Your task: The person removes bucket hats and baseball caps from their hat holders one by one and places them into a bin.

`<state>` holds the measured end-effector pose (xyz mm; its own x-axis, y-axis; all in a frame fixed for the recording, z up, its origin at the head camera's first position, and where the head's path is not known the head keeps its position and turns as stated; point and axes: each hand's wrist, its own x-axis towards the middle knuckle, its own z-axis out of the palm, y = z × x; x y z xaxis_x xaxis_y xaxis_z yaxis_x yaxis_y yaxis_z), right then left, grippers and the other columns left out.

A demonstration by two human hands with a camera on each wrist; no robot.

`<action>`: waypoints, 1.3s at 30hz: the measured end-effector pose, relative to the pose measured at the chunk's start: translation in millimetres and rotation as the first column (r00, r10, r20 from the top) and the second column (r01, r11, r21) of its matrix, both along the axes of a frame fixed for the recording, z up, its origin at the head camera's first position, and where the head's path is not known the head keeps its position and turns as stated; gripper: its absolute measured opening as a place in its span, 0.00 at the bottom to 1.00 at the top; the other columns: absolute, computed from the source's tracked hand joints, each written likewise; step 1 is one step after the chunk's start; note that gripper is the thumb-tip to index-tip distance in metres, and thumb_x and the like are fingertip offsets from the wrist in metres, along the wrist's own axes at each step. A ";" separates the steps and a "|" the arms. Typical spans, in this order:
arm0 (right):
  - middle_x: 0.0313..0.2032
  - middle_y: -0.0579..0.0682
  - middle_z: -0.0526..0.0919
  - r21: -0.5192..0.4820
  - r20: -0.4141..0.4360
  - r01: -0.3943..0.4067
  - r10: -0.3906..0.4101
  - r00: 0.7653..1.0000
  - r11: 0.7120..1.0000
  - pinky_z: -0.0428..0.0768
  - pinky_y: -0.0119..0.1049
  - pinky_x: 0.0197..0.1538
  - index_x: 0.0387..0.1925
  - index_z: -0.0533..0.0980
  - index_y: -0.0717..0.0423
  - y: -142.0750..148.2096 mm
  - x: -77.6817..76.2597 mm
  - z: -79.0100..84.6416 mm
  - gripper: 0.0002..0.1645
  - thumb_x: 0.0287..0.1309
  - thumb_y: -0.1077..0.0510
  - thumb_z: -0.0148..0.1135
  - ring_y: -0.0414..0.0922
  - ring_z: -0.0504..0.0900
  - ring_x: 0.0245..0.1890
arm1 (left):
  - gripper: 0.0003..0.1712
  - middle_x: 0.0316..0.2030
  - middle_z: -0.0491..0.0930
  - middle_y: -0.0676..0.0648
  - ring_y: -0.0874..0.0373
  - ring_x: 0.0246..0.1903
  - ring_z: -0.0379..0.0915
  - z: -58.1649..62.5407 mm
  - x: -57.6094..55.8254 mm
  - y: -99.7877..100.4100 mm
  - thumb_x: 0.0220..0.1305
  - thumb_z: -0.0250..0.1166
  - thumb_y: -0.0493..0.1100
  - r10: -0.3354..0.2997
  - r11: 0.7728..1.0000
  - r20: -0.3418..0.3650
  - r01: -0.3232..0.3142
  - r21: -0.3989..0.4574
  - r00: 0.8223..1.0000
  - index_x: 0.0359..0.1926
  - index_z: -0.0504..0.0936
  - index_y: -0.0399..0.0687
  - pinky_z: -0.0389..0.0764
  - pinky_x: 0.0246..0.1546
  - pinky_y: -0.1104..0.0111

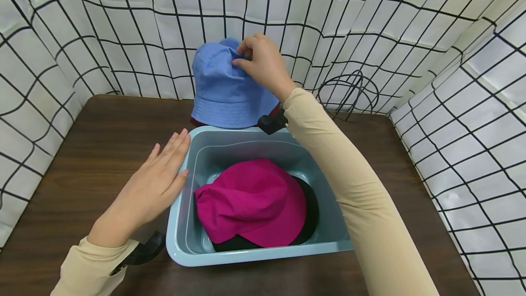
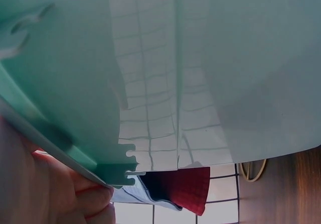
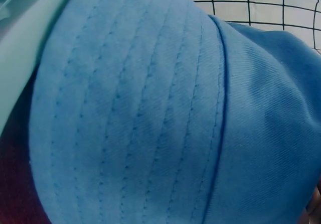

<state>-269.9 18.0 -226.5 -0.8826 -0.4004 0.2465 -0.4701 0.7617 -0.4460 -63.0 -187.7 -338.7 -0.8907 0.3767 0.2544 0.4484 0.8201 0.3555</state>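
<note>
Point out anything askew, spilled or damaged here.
Nothing looks spilled or damaged. Slightly askew: the pink cap in the blue tub, its crown creased and slumped, off-centre over the black item beneath.

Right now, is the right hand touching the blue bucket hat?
Touching. The head view shows it: the right hand pinches the cloth near the top of the blue bucket hat.

Looks like matt cloth on the blue bucket hat (image 1: 232,88), twill-woven and ridged with stitching at the brim (image 3: 130,108), and on the pink cap (image 1: 255,202). Shows smooth, glossy plastic on the pale-blue tub (image 1: 263,254) and wood grain on the brown desk (image 1: 102,159).
</note>
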 end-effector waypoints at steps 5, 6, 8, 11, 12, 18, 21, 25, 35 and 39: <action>0.37 0.47 0.72 -0.021 -0.011 0.011 -0.012 1.000 1.000 0.67 0.25 0.39 0.44 0.79 0.56 -0.2 -1.0 -1.3 0.14 0.60 0.52 0.62 0.39 0.70 0.38 | 0.38 0.72 0.48 0.39 0.44 0.70 0.42 -0.4 -0.2 0.0 0.67 0.50 0.42 0.001 1.000 -0.009 -0.001 0.002 1.000 0.72 0.47 0.37 0.42 0.68 0.49; 0.37 0.47 0.72 -0.026 -0.016 0.013 -0.014 1.000 1.000 0.67 0.25 0.39 0.43 0.79 0.56 -0.1 -1.4 -1.7 0.14 0.60 0.52 0.61 0.40 0.70 0.37 | 0.38 0.72 0.48 0.39 0.44 0.70 0.42 -0.5 -0.2 -0.1 0.67 0.50 0.42 0.001 1.000 -0.009 -0.001 0.003 1.000 0.73 0.47 0.37 0.42 0.68 0.49; 0.36 0.47 0.72 -0.051 -0.021 0.016 -0.017 1.000 0.999 0.67 0.25 0.38 0.41 0.79 0.57 0.6 -2.3 -2.2 0.12 0.61 0.53 0.61 0.40 0.70 0.36 | 0.38 0.72 0.48 0.39 0.44 0.70 0.42 -0.9 -0.2 -0.1 0.67 0.51 0.42 0.001 1.000 -0.009 -0.001 0.005 1.000 0.73 0.47 0.37 0.42 0.68 0.49; 0.34 0.47 0.72 -0.095 -0.048 0.027 -0.032 0.998 0.995 0.66 0.26 0.38 0.39 0.80 0.57 2.2 -4.0 -2.3 0.11 0.61 0.53 0.61 0.40 0.69 0.35 | 0.38 0.71 0.48 0.39 0.44 0.71 0.41 -1.1 -0.3 0.2 0.67 0.51 0.42 -0.002 1.000 -0.008 0.002 0.006 1.000 0.72 0.47 0.37 0.42 0.68 0.49; 0.33 0.47 0.71 -0.110 -0.062 0.030 -0.037 0.997 0.993 0.66 0.26 0.38 0.38 0.80 0.57 2.8 -4.4 -2.0 0.11 0.60 0.54 0.61 0.40 0.69 0.35 | 0.38 0.71 0.48 0.39 0.44 0.71 0.41 -1.0 -0.3 0.5 0.67 0.51 0.42 -0.003 1.000 -0.007 0.003 0.007 1.000 0.72 0.47 0.37 0.42 0.68 0.49; 0.35 0.50 0.72 -0.171 -0.149 0.027 -0.053 0.987 0.985 0.67 0.27 0.44 0.35 0.82 0.58 5.6 -6.0 2.1 0.09 0.58 0.56 0.64 0.43 0.71 0.39 | 0.38 0.71 0.49 0.38 0.44 0.71 0.41 -0.1 -0.1 1.1 0.67 0.51 0.43 -0.004 1.000 -0.004 0.004 0.008 1.000 0.72 0.47 0.37 0.42 0.68 0.48; 0.42 0.52 0.75 -0.177 -0.176 0.009 -0.040 0.984 0.984 0.65 0.26 0.53 0.35 0.81 0.59 6.4 -5.8 4.7 0.09 0.59 0.57 0.63 0.45 0.72 0.48 | 0.38 0.71 0.49 0.38 0.43 0.71 0.41 0.4 0.2 0.6 0.67 0.51 0.43 -0.002 1.000 0.002 0.002 0.007 1.000 0.72 0.47 0.36 0.42 0.68 0.48; 0.45 0.51 0.79 -0.198 -0.140 -0.006 -0.022 0.990 0.980 0.64 0.25 0.56 0.37 0.78 0.60 6.6 -5.3 6.0 0.09 0.63 0.57 0.59 0.42 0.74 0.52 | 0.38 0.71 0.49 0.38 0.43 0.70 0.41 0.4 0.2 -0.2 0.67 0.51 0.43 0.000 1.000 0.001 0.000 0.008 1.000 0.72 0.48 0.36 0.42 0.68 0.48; 0.39 0.50 0.76 -0.329 -0.026 -0.036 0.028 0.999 0.944 0.67 0.26 0.46 0.43 0.68 0.59 7.0 -7.2 3.3 0.07 0.70 0.58 0.46 0.39 0.71 0.40 | 0.38 0.71 0.49 0.38 0.43 0.70 0.41 1.2 -0.1 -0.4 0.66 0.51 0.43 0.011 1.000 0.025 -0.011 -0.003 1.000 0.72 0.48 0.36 0.44 0.67 0.47; 0.48 0.50 0.76 -0.314 0.034 -0.037 0.050 0.998 0.949 0.66 0.27 0.51 0.48 0.68 0.57 7.3 -8.8 1.0 0.11 0.71 0.57 0.42 0.40 0.72 0.48 | 0.38 0.71 0.49 0.38 0.43 0.70 0.41 0.9 0.0 -0.8 0.66 0.52 0.43 0.012 1.000 0.021 -0.012 -0.002 1.000 0.72 0.48 0.37 0.44 0.68 0.47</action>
